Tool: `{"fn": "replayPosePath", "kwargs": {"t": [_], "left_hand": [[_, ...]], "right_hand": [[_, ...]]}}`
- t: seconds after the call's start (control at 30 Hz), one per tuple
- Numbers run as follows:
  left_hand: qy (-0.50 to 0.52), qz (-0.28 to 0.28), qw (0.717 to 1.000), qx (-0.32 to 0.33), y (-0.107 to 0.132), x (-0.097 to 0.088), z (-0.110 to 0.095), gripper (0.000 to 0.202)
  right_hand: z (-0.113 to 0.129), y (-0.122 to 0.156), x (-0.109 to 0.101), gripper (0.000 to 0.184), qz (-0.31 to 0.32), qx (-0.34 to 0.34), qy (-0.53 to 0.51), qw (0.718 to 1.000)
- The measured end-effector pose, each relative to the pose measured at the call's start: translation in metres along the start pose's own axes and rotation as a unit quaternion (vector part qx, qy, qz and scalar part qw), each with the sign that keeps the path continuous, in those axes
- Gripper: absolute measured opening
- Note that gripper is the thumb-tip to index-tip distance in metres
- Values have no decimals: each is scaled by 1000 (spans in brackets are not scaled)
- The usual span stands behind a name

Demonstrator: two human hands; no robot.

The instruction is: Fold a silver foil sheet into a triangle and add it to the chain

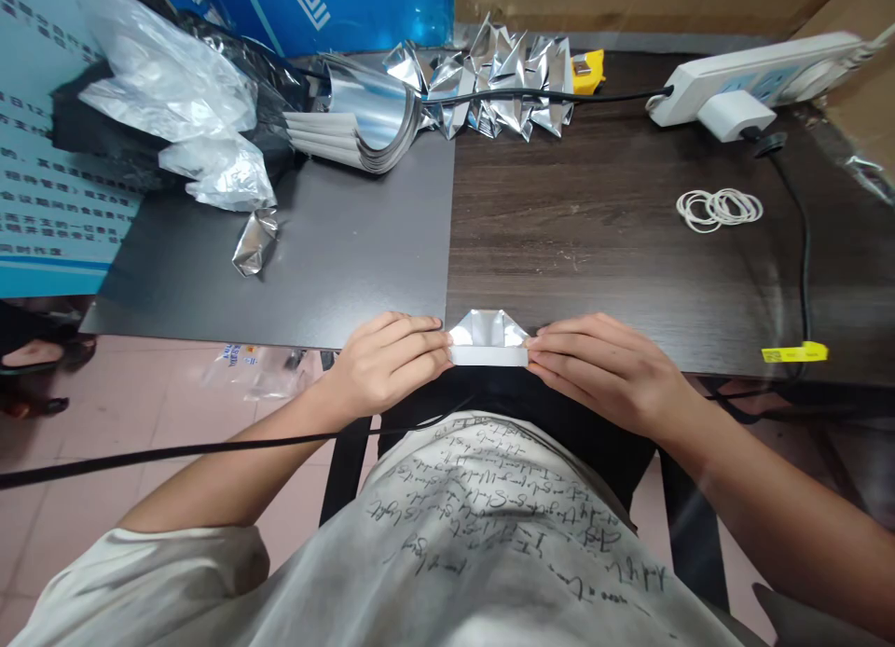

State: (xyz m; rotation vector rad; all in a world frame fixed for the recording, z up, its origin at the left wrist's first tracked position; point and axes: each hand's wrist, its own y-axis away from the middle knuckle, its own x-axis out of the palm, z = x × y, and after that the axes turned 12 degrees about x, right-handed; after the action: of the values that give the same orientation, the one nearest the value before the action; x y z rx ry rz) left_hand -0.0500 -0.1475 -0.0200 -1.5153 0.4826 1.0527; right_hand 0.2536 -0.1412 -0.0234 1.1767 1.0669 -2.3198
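At the table's front edge I hold a small folded piece of silver foil paper (488,330) with a white strip along its near side. Its two upper corners slope inward. My left hand (398,358) pinches the left end, fingers pressed together. On the right end, my right hand (601,363) grips in the same way. Both thumbs are largely hidden. Farther back lies a curled stack of foil-faced sheets (370,116), and beside it several folded foil pieces (496,78) stand in a row.
A crumpled foil piece (255,241) and clear plastic bags (202,97) lie at the left. White rubber bands (719,209) rest on the right, below a power strip (755,78). A black cable (801,227) runs over the table edge. A yellow object (587,72) sits at the back.
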Motion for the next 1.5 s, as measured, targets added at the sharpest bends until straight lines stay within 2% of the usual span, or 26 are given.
{"fn": "replayPosePath", "kwargs": {"t": [0.1, 0.33, 0.63, 0.83, 1.07, 1.27, 1.5], "left_hand": [[-5, -7, 1000, -6, 1, 2, -2, 9], [55, 4, 991, -123, -1, 4, -7, 1], [95, -1, 981, -169, -6, 2, -10, 4], [65, 14, 974, -215, -9, 1, -14, 9], [-38, 41, 982, -178, -13, 4, -13, 14], [-38, 75, 979, -186, -17, 3, -11, 19], [-19, 95, 975, -201, -19, 2, -11, 20]], "right_hand": [[0, 0, 1, 18, 2, 7, -8, 1000], [1, 1, 5, 11, 13, 45, -10, 999], [10, 0, 9, 8, -39, 82, 45, 995], [17, 0, 14, 6, -66, 128, 53, 988], [22, 2, 20, 6, -102, 173, 52, 978], [27, 3, 24, 5, -118, 208, 62, 969], [27, 1, 26, 8, -112, 215, 97, 965]]}}
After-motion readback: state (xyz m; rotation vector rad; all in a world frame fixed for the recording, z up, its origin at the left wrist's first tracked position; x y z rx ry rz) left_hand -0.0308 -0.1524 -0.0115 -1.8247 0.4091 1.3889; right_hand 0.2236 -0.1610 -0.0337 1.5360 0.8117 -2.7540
